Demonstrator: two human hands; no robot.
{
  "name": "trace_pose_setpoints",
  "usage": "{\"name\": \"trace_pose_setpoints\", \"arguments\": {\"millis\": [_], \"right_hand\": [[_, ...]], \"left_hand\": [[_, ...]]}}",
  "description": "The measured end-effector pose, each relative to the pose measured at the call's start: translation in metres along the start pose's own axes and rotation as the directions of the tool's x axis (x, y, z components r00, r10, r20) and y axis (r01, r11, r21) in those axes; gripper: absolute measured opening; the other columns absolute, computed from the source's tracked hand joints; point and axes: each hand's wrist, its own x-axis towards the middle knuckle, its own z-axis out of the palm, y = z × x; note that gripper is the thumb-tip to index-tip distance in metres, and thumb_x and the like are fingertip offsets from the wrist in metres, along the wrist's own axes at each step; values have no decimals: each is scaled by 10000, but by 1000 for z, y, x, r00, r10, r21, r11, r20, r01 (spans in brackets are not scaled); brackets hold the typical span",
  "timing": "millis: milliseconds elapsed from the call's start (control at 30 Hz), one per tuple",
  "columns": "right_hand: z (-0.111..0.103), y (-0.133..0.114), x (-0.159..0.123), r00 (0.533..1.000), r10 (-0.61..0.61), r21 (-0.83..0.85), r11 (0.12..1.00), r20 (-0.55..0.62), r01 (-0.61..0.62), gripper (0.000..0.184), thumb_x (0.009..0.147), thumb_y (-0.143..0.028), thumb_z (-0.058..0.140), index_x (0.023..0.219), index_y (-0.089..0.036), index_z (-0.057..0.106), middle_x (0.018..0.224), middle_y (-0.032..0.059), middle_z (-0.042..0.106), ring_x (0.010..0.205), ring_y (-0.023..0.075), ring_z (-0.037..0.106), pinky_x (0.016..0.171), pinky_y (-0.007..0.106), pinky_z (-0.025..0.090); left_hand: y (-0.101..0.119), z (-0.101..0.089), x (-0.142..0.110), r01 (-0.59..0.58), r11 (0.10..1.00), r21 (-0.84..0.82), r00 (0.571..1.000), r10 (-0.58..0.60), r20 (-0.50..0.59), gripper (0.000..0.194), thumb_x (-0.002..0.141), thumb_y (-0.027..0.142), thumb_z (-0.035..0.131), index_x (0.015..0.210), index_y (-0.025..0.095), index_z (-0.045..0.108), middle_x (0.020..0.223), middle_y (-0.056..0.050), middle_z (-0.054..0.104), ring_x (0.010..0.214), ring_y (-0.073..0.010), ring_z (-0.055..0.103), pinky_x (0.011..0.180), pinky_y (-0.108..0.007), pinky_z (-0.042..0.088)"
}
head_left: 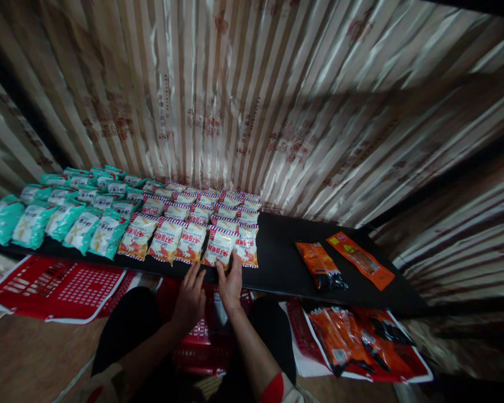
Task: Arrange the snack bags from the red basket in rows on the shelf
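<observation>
My right hand (231, 281) is at the lower edge of a cream-and-orange snack bag (219, 245) in the front row, thumb on its face and fingers along its right side. The bag leans upright among similar ones. My left hand (191, 294) is just left of it at the shelf's front edge, fingers stretched out, holding nothing that I can see. Beside that bag stand another cream snack bag (191, 240) on the left and one more (247, 246) on the right. Teal snack bags (79, 230) fill the rows farther left.
The black shelf (277, 246) also bears an orange-and-black packet (319, 264) and a flat orange packet (361, 260). Below stand a red basket (67, 285) at left, another between my knees (199, 352), and a right basket (298, 330) with orange packets. Patterned sheeting (243, 101) hangs behind.
</observation>
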Motion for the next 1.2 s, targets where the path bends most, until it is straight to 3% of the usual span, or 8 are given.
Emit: {"name": "trace_pose_setpoints", "arguments": {"millis": [167,333,567,900,1200], "right_hand": [[-5,0,6,995,-88,-66,994,-53,85,626,848,-472,447,1356,-133,311,1334,177,427,1250,260,367,1016,457,311],[-8,-2,21,983,-177,-144,975,-40,169,644,874,-441,408,1406,-136,211,1456,174,256,1346,263,205,1049,510,231],[-6,-3,37,979,-200,-184,961,48,205,552,923,-378,279,1420,-151,198,1455,135,286,1359,252,158,1044,521,229],[-4,-1,40,979,-182,-258,945,94,201,509,922,-366,283,1391,-169,300,1400,121,392,1349,282,186,1019,538,240],[3,6,39,975,-200,-290,932,95,219,516,924,-346,289,1406,-164,263,1434,113,343,1363,269,149,1035,527,227]], "left_hand": [[8,-10,9,-52,998,38,999,52,-6,467,800,56,324,1254,83,434,1386,-176,383,1358,-276,199,1018,-495,366],[11,-16,37,-106,981,164,994,111,-20,495,818,102,371,1305,164,431,1438,-119,332,1373,-303,120,1035,-523,297],[2,1,71,-261,934,245,961,275,-23,512,847,144,387,1358,177,358,1432,-81,356,1378,-262,116,1087,-475,212],[-5,20,71,-266,933,243,959,282,-33,492,868,166,351,1356,101,336,1412,-144,369,1358,-256,205,1071,-472,258],[-7,22,70,-265,930,257,961,276,-10,493,867,171,362,1352,86,340,1418,-155,353,1359,-275,192,1074,-494,247]]}}
